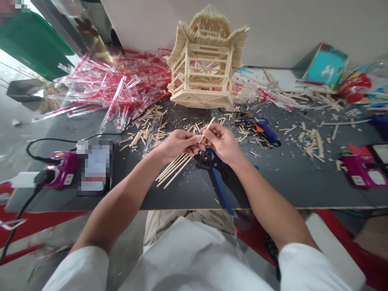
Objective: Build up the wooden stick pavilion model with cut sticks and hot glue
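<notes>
Both my hands meet over the middle of the dark table, fingers pinched round one short wooden stick (208, 127). My left hand (182, 143) grips its lower end, and my right hand (220, 139) holds it from the other side. Under my left hand lie several longer wooden sticks (174, 169), side by side and slanting. A cutter with blue handles (218, 184) rests below my right hand, its head partly hidden. Behind my hands stands a pavilion model (209, 72) built of pale sticks, with a flared roof.
A blue glue gun (262, 128) lies right of my hands among cut stick pieces. Red and clear plastic wrappers (121, 83) heap at the back left. A phone (96, 167) and a purple power socket (62, 169) sit left; another purple socket (363, 171) is far right.
</notes>
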### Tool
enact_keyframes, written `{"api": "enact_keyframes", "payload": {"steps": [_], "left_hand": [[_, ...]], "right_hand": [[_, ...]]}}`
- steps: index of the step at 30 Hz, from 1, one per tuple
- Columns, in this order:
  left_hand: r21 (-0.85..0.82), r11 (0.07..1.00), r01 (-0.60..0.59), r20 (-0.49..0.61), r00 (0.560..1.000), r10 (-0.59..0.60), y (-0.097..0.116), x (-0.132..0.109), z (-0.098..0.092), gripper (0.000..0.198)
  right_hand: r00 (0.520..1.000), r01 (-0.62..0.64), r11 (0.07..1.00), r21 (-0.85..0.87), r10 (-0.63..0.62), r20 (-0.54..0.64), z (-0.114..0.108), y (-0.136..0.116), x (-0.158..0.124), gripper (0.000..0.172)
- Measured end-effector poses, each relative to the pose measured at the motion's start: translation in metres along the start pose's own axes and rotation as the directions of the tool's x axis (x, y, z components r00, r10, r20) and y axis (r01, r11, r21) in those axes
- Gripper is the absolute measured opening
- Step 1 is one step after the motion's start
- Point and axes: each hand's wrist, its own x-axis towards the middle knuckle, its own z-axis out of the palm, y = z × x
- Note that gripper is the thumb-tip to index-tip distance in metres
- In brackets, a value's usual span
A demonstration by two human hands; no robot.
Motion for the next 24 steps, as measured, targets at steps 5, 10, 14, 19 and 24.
{"api": "enact_keyframes", "payload": {"steps": [5,10,14,19,24], "left_hand": [[0.205,0.978,-0.032,-0.133,0.989,0.061,0.004,-0.002,0.005,0.025],[0.313,0.949,-0.043,-0.158,0.983,0.096,0.005,-0.002,0.008,0.026],[0.397,0.917,-0.046,-0.169,0.978,0.122,0.002,-0.002,0.008,0.027],[0.461,0.883,-0.082,-0.19,0.963,0.189,-0.003,0.0,0.009,0.032],[0.337,0.939,-0.072,-0.197,0.97,0.145,-0.001,0.001,0.011,0.031]], "right_hand": [[1.0,-0.001,0.989,-0.149,0.003,0.012,0.001,-0.006,-0.002,0.041],[1.0,0.0,0.981,-0.192,-0.003,-0.013,0.004,-0.01,-0.003,0.039],[0.999,-0.05,0.985,-0.165,0.049,-0.009,0.004,-0.008,-0.003,0.038],[0.999,-0.019,0.967,-0.253,0.011,-0.034,0.006,-0.007,-0.004,0.04],[0.998,-0.009,0.982,-0.19,-0.002,-0.059,0.003,-0.003,-0.002,0.038]]}}
